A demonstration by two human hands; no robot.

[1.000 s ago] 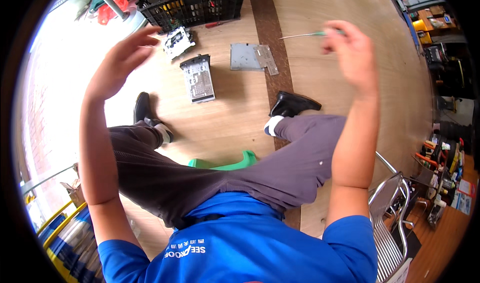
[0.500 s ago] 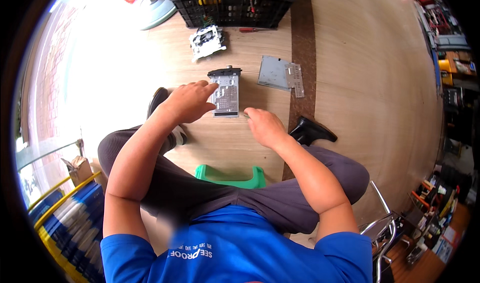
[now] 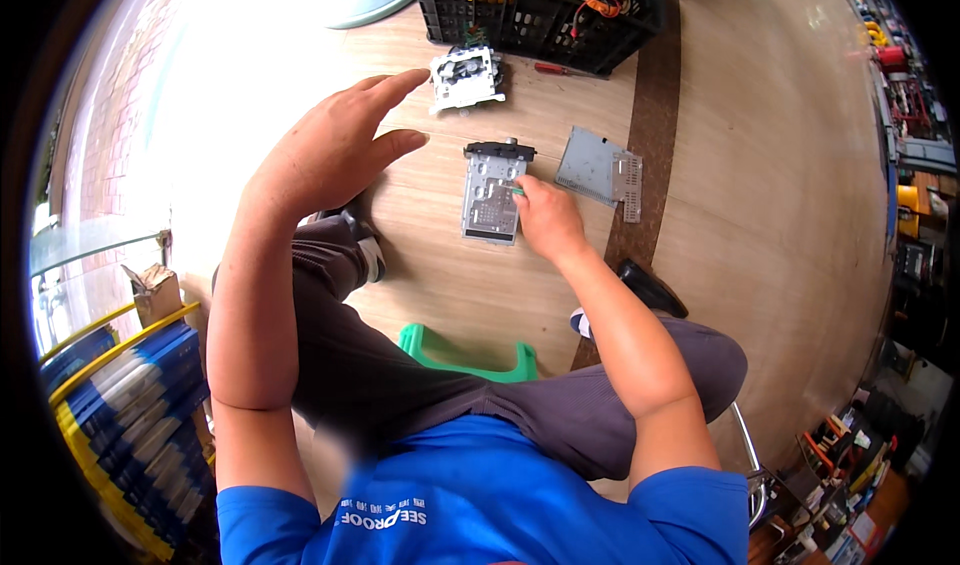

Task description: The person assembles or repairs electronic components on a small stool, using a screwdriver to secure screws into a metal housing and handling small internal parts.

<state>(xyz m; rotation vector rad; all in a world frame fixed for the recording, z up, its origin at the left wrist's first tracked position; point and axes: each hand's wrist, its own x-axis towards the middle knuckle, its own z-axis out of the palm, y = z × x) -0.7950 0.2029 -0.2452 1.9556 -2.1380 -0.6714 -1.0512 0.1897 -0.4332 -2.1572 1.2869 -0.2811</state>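
Observation:
A silver metal car stereo chassis (image 3: 488, 205) with a black front lies on the floor between my legs. My right hand (image 3: 542, 213) is at its right side, fingers closed on a small green-handled tool (image 3: 518, 192), probably the screwdriver. My left hand (image 3: 335, 145) is raised at the left of the chassis, fingers spread and holding nothing. Behind the chassis sits a white-and-black mechanism (image 3: 466, 81); to its right lie a grey metal plate (image 3: 590, 165) and a perforated bracket (image 3: 628, 187).
A black crate (image 3: 530, 27) of parts stands at the back, a red screwdriver (image 3: 560, 69) before it. A green stool (image 3: 466, 366) is under me. A pedestal base (image 3: 365, 5), a yellow rack (image 3: 125, 415) at left and cluttered shelves (image 3: 905, 105) at right surround the area.
My hands came down toward the chassis; since then the left has lifted away leftward and the right has moved up onto the chassis with the green tool. The view has shifted.

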